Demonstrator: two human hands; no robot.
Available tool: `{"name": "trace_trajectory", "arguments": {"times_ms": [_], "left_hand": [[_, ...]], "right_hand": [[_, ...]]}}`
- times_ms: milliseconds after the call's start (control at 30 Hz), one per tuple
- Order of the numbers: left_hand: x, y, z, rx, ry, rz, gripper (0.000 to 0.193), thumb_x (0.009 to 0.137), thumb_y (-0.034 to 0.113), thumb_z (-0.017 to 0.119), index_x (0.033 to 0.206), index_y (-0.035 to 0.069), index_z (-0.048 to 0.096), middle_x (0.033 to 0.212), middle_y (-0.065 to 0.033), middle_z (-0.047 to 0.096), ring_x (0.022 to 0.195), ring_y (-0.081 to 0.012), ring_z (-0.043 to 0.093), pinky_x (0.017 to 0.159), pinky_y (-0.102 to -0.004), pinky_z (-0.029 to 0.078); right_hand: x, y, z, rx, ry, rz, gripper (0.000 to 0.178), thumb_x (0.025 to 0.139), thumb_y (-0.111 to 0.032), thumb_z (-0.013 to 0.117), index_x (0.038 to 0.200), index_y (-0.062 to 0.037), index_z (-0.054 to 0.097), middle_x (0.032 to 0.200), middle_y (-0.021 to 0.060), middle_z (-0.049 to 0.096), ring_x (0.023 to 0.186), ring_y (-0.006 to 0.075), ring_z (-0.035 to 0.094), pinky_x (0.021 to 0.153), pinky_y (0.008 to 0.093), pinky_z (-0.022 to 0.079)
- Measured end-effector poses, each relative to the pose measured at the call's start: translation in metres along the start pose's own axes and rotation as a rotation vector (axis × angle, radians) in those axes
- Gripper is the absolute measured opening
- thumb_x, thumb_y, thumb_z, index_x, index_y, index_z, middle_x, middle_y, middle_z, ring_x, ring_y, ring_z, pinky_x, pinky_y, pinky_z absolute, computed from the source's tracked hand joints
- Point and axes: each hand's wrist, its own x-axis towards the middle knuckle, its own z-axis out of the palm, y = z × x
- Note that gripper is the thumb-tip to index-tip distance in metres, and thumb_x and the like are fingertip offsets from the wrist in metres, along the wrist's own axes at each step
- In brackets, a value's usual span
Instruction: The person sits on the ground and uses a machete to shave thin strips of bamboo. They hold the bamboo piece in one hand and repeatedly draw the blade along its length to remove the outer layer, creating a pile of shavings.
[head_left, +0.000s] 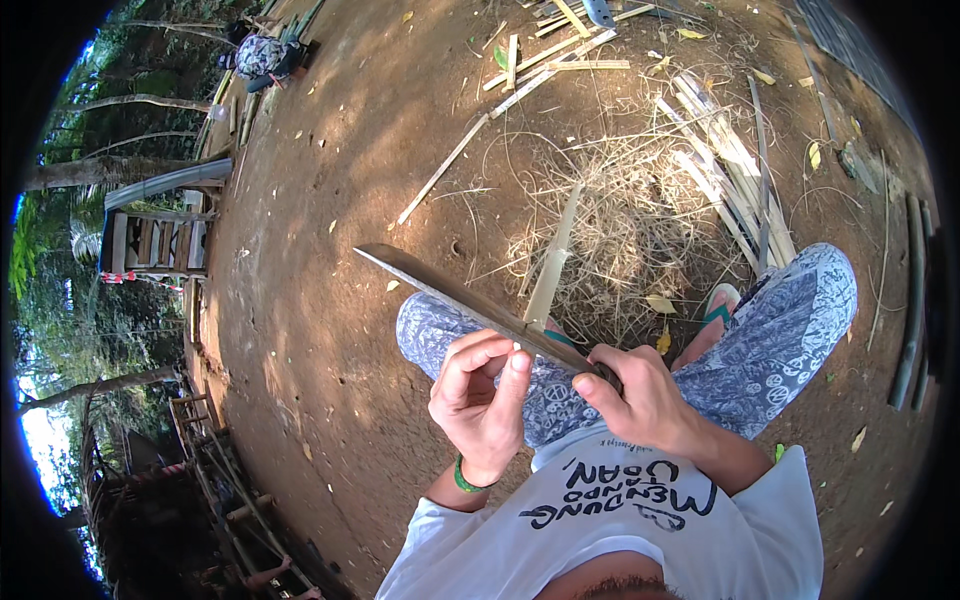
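Observation:
My right hand [645,395] is wrapped around the dark handle of a machete [440,287]. Its long blade slants up to the left, in front of my lap. A pale bamboo strip [550,275] meets the blade and stretches away over the ground. My left hand [483,395] is closed in a pinch just below the blade, thumb and forefinger together where the strip's near end appears to be. The blade and fingers hide most of that end.
Curly bamboo shavings [620,220] are heaped before my legs. Split bamboo strips [725,160] lie right of the heap, with more slats [560,65] beyond it. Dark poles [908,300] rest at the far right. A person [262,60] is at the upper left, above a wooden structure [160,240].

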Motion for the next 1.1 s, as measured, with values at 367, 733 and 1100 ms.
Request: {"name": "trace_trajectory", "arguments": {"times_ms": [367,733,1100], "left_hand": [[-0.001,-0.002,-0.002,0.018,0.012,0.007,0.018,0.086,-0.009,0.072,0.103,-0.007,0.066,0.107,-0.0163,0.067,0.091,-0.0150,0.067,0.076,-0.0254,0.057],[0.000,-0.007,-0.006,0.030,0.008,-0.011,0.018,0.084,-0.007,0.074,0.101,-0.006,0.069,0.105,-0.0165,0.069,0.089,-0.0157,0.067,0.076,-0.0261,0.056],[0.000,-0.008,-0.009,0.068,0.032,-0.016,0.015,0.082,-0.005,0.075,0.096,-0.006,0.070,0.099,-0.0169,0.071,0.085,-0.0165,0.067,0.073,-0.0266,0.055]], "right_hand": [[0.008,0.021,-0.005,-0.068,-0.151,-0.128,0.049,0.099,-0.040,0.057,0.114,0.0068,0.064,0.070,0.0221,0.065,0.061,0.0390,0.067,0.055,0.0412,0.051],[0.036,0.061,-0.005,-0.189,-0.027,-0.040,0.050,0.095,-0.048,0.058,0.087,0.0016,0.065,0.052,0.0188,0.053,0.051,0.0363,0.062,0.051,0.0414,0.046],[0.053,0.095,-0.009,-0.110,-0.047,0.318,0.052,0.099,-0.045,0.052,0.093,0.0027,0.072,0.058,0.0183,0.059,0.057,0.0329,0.065,0.055,0.0414,0.047]]}}
